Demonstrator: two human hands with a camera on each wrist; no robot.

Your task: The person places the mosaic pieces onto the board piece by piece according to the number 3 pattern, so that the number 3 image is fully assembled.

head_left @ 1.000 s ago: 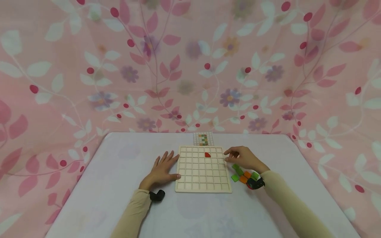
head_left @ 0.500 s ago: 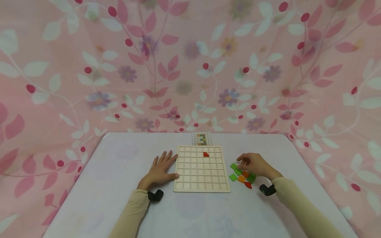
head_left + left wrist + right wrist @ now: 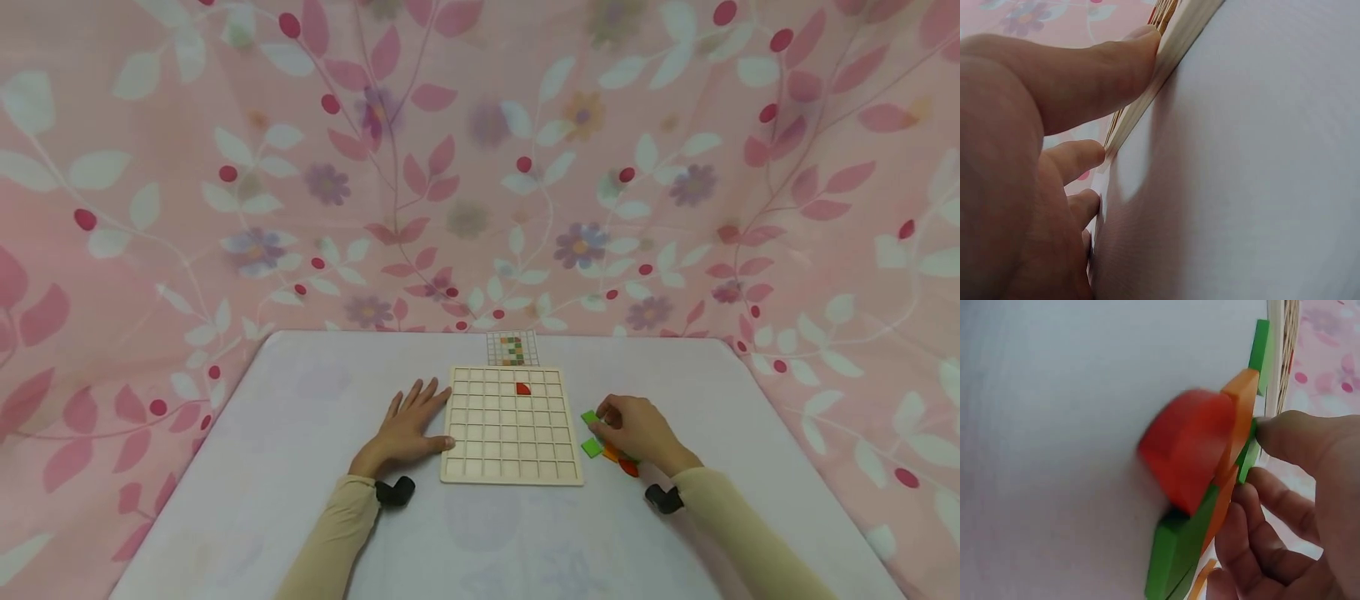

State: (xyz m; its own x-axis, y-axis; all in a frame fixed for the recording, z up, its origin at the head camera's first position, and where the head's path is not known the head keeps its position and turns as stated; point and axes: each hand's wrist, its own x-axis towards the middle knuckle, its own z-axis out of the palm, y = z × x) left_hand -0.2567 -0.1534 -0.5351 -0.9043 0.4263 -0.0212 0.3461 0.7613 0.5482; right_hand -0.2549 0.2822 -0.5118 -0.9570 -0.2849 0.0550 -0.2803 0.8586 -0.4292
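My left hand (image 3: pixel 405 429) lies with its fingers spread at the left side of a pale wooden grid board (image 3: pixel 480 433). In the left wrist view the thumb (image 3: pixel 1135 62) presses against the board's edge. One red quarter-round piece (image 3: pixel 522 389) sits in a cell near the board's top. To the right of the board, my right hand (image 3: pixel 637 425) is down over a small pile of coloured tiles and hides part of it. In the right wrist view, thumb and index finger pinch a green tile (image 3: pixel 1248 453) among orange tiles (image 3: pixel 1244 394).
A loose green tile (image 3: pixel 592 448) lies by the board's right edge, another green tile (image 3: pixel 589 417) just beyond. A red quarter-round piece (image 3: pixel 628 468) is at the pile's near side. Behind the board stands a card (image 3: pixel 512 350) with a printed coloured grid.
My right hand has moved from the board's right edge back and down to the tile pile, its fingers closing at a green tile. The left hand stays in place.
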